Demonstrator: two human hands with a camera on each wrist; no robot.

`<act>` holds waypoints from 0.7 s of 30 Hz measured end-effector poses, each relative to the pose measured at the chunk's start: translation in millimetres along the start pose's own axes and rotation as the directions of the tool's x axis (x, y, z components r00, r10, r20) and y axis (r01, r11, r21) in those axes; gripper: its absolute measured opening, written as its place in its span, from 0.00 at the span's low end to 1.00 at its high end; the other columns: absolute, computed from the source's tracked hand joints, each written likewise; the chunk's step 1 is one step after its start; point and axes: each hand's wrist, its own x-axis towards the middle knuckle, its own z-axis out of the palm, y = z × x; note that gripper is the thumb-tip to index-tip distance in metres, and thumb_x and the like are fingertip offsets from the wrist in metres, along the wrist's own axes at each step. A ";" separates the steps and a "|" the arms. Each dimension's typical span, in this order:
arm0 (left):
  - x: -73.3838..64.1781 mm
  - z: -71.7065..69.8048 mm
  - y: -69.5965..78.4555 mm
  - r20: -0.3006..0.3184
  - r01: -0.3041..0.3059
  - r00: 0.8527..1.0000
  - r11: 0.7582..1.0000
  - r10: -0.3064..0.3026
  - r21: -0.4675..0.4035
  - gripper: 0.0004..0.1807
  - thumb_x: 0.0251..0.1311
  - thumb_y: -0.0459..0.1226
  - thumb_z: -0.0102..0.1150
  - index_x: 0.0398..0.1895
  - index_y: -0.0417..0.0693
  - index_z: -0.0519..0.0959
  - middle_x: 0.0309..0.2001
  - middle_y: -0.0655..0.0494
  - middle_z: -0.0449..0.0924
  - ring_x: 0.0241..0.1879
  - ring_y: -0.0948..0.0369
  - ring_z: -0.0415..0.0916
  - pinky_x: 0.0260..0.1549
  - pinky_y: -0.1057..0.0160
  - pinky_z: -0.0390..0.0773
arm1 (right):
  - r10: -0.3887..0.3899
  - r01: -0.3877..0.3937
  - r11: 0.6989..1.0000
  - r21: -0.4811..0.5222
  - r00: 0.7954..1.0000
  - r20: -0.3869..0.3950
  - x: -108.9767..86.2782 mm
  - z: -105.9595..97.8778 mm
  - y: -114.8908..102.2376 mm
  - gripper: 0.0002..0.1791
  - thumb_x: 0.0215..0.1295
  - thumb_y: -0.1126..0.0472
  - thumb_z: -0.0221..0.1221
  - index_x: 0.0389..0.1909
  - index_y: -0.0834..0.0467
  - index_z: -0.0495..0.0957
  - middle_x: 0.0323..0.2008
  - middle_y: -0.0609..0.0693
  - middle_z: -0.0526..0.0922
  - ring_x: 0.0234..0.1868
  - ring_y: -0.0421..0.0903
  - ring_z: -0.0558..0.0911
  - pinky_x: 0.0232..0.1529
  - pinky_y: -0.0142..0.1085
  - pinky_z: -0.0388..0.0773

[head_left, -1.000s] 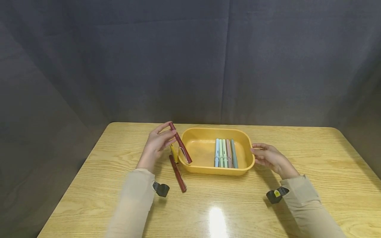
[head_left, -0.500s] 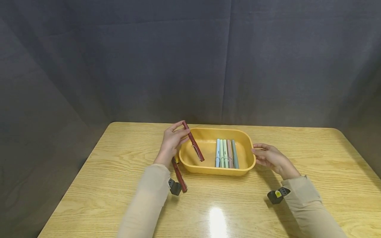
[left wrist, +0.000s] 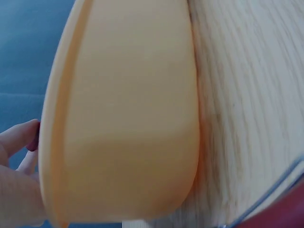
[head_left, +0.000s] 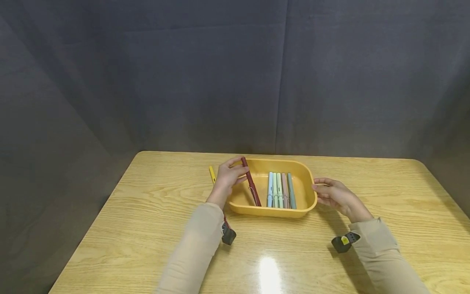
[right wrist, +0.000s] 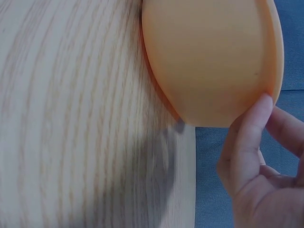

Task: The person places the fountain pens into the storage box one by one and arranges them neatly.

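My left hand (head_left: 228, 176) pinches a dark red pen (head_left: 253, 190) near its upper end, clip end down, inside the left part of a yellow plastic tray (head_left: 271, 211). The pen tilts, and its lower end is by the tray's front wall. In the left wrist view the tray hides most of this pen (left wrist: 34, 138). Right of it in the tray lie several pastel pens (head_left: 280, 190), side by side. At the tray's right end my right hand (head_left: 335, 195) touches the outer wall and rim, fingers fairly straight; the right wrist view shows a fingertip (right wrist: 266, 100) just under the rim.
A yellow pen (head_left: 212, 174) lies on the wooden table (head_left: 147, 196) left of the tray, partly covered by my left hand. Another red pen (head_left: 226, 222), mostly hidden by my left wrist, lies near the tray's front left corner. A dark curtain (head_left: 205, 81) hangs behind.
My left hand has carried the red pen rightward from the tray's left edge and lowered it into the tray. My right hand stays at the tray's right end.
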 end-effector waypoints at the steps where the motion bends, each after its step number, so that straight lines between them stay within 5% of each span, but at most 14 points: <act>1: -0.4 2.5 -0.7 0.003 -0.004 1.000 1.000 0.004 0.007 0.26 0.60 0.25 0.57 0.63 0.43 0.72 0.57 0.37 0.75 0.48 0.52 0.82 0.45 0.63 0.85 | 0.000 0.000 1.000 0.005 1.000 0.001 -0.1 0.0 -0.1 0.14 0.70 0.62 0.53 0.52 0.59 0.63 0.29 0.39 0.82 0.30 0.33 0.82 0.34 0.22 0.82; 14: 0.3 29.8 -11.9 0.040 -0.052 0.998 0.990 0.047 0.131 0.24 0.60 0.26 0.57 0.62 0.41 0.73 0.57 0.35 0.75 0.52 0.46 0.79 0.50 0.52 0.83 | -0.002 0.002 1.000 0.017 1.000 0.013 0.1 -0.8 -0.6 0.19 0.71 0.63 0.51 0.57 0.63 0.60 0.29 0.39 0.81 0.30 0.33 0.82 0.33 0.22 0.82; 21: 0.7 35.4 -14.1 0.033 -0.007 0.999 0.989 0.002 0.145 0.25 0.60 0.27 0.58 0.62 0.43 0.72 0.60 0.36 0.73 0.52 0.47 0.79 0.51 0.53 0.83 | -0.001 0.001 1.000 0.013 1.000 0.010 -0.1 -0.4 -0.7 0.20 0.71 0.63 0.52 0.58 0.64 0.59 0.29 0.38 0.81 0.30 0.33 0.82 0.34 0.23 0.82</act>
